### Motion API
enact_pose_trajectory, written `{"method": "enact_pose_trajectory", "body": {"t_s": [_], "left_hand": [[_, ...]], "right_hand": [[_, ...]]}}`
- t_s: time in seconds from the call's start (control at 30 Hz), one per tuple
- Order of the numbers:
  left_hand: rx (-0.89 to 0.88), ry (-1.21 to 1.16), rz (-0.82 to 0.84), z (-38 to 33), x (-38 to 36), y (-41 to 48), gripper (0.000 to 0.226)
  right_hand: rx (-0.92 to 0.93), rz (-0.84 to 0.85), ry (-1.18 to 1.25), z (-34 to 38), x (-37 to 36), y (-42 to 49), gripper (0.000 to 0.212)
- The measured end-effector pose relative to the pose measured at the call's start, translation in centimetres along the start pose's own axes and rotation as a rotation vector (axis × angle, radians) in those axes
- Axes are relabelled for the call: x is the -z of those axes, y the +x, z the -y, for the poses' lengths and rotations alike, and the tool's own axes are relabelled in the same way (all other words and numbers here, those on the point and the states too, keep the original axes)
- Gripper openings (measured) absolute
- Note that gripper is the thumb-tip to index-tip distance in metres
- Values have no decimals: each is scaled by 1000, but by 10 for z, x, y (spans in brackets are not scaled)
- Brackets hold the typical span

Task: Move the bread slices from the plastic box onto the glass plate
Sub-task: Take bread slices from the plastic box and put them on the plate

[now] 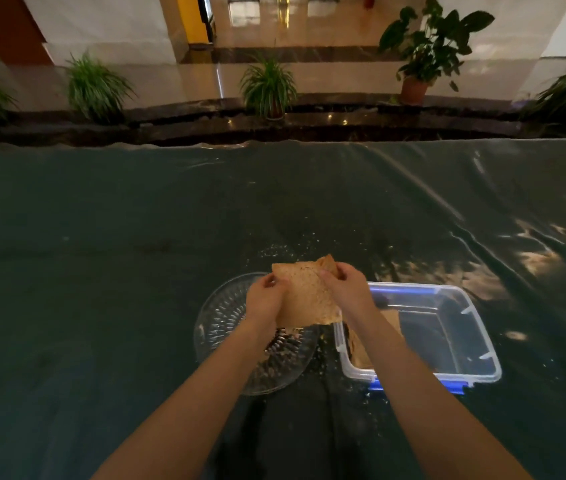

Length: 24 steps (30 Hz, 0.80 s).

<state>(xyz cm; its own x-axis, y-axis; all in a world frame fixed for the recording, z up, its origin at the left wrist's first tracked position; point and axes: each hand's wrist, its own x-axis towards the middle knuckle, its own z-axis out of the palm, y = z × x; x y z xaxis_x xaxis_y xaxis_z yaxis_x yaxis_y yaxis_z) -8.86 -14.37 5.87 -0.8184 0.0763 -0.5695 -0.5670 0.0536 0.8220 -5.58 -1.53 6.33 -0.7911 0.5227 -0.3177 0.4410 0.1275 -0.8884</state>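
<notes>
Dark-covered bench (pixel 101 271) bearing glass plate (pixel 215 323) and, just beside it to the right, open plastic box (pixel 461 327) with more bread (pixel 357 348) against its left wall. Above the plate's right part, bread slice (pixel 304 296) held tilted, left hand (pixel 262 301) pinching its left edge, right hand (pixel 342 289) clamped on its top right corner. Best lowered flat onto the plate's centre, grip light to avoid tearing, both hands released together.

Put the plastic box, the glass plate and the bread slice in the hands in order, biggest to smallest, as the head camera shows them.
1. plastic box
2. glass plate, only a little smaller in the picture and partly hidden by the arms, so these two are close
3. bread slice, clearly smallest, even though held up nearer the camera
</notes>
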Motion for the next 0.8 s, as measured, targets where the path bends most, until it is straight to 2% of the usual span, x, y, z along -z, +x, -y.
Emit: {"method": "enact_pose_trajectory", "body": {"t_s": [0.1,0.27,0.43,0.57,0.8], "left_hand": [[29,45,-22,7,31,23,31],[-25,275,-41,16,61,52,40],[-68,419,-8,24,72,71,46],[-91,506,13,30,75,78,55],[-98,518,42,41,79,75,66]], "right_hand": [[-130,62,14,-11,-42,5,40],[-241,111,21,-23,-88,14,43],[-249,141,-5,-32,-112,26,53],[-230,163,-131,-37,-122,35,60],[-158,129,-226,-47,-126,37,62]]}}
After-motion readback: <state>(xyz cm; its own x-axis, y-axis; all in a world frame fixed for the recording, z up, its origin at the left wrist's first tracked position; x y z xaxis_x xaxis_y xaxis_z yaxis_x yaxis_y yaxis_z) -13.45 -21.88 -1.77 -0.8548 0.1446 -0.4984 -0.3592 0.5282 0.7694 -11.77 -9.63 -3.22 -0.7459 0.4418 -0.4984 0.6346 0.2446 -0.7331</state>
